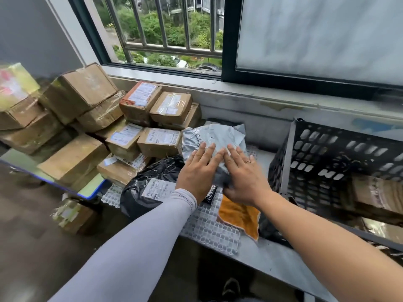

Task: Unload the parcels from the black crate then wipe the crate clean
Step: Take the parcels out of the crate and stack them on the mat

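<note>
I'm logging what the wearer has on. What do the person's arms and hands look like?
The left arm wears a pale lilac-grey sleeve with small lettering at the cuff, ending at the left hand. The right arm is bare; the right hand wears a thin ring.

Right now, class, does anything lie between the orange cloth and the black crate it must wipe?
Yes: a black bag lies between the orange cloth and the black crate, and boxes remain inside.

Both hands lie flat on a grey mailer bag (212,138), left hand (199,171) beside right hand (244,177). An orange cloth (239,216) lies beneath the right wrist. The black crate (327,158) stands to the right, cardboard parcels (379,195) inside.
</note>
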`<action>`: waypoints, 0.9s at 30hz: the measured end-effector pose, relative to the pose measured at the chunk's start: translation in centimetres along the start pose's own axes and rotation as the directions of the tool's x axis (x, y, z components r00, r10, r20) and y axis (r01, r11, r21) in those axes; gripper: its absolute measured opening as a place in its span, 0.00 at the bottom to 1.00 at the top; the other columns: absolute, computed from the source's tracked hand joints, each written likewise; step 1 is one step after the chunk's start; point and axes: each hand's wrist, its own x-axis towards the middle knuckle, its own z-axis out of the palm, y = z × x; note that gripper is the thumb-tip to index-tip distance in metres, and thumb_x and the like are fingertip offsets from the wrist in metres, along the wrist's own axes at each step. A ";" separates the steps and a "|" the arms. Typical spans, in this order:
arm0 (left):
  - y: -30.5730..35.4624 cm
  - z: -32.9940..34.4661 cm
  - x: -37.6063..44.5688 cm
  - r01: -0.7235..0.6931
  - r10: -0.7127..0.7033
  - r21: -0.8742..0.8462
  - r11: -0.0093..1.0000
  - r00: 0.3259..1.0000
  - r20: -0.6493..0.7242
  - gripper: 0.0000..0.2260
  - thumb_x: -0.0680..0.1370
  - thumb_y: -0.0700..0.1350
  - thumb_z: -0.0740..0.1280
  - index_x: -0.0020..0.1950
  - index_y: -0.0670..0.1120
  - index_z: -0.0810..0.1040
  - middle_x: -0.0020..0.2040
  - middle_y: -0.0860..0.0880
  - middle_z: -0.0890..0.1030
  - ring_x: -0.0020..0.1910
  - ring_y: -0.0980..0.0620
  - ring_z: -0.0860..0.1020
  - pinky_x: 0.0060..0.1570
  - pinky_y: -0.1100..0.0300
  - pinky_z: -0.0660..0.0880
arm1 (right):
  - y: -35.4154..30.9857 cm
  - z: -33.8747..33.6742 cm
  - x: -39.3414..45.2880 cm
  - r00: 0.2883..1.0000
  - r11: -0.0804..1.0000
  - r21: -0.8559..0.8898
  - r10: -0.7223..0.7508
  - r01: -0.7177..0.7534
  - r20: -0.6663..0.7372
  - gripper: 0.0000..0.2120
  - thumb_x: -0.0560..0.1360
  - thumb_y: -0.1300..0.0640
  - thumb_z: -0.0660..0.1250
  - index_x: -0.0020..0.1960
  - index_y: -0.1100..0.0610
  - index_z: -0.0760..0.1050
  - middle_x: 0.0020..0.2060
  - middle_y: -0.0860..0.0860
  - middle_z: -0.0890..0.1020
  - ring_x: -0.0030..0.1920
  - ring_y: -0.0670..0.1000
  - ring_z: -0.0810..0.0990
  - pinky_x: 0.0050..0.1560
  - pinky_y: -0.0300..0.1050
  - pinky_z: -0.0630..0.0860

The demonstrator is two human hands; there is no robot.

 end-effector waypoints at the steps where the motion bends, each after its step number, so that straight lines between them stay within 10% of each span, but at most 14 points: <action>1: -0.2 0.4 -0.3 -0.008 0.008 0.003 1.000 1.000 -0.023 0.26 0.82 0.42 0.63 0.81 0.45 0.66 0.78 0.40 0.69 0.79 0.37 0.63 0.76 0.41 0.66 | 0.0 0.6 0.0 1.000 1.000 0.011 -0.011 0.011 0.012 0.52 0.72 0.40 0.67 0.84 0.51 0.38 0.83 0.50 0.41 0.83 0.56 0.42 0.80 0.66 0.51; 13: -4.5 1.3 -4.7 0.059 -0.060 -0.014 0.998 0.995 -0.082 0.30 0.78 0.36 0.70 0.80 0.44 0.68 0.77 0.39 0.71 0.77 0.36 0.67 0.74 0.41 0.66 | -5.1 4.9 2.0 0.999 1.000 -0.021 -0.020 0.021 0.051 0.55 0.77 0.44 0.71 0.79 0.48 0.26 0.82 0.49 0.35 0.83 0.55 0.37 0.80 0.67 0.46; 18: -7.5 0.2 -6.8 -0.002 -0.002 -0.046 0.999 0.997 -0.073 0.26 0.81 0.40 0.53 0.81 0.44 0.65 0.79 0.40 0.68 0.79 0.36 0.63 0.76 0.39 0.66 | -8.5 6.4 2.6 1.000 1.000 -0.016 0.004 -0.004 -0.010 0.54 0.77 0.47 0.70 0.79 0.48 0.27 0.83 0.50 0.37 0.83 0.56 0.37 0.81 0.66 0.45; 27: -18.2 -0.7 -12.4 -0.030 0.028 -0.097 0.995 0.999 -0.025 0.33 0.78 0.35 0.68 0.82 0.48 0.64 0.80 0.41 0.67 0.79 0.36 0.64 0.74 0.38 0.68 | -18.6 10.8 5.2 0.996 0.995 -0.098 0.025 -0.033 -0.086 0.51 0.74 0.54 0.70 0.82 0.52 0.36 0.83 0.57 0.51 0.82 0.60 0.52 0.78 0.70 0.55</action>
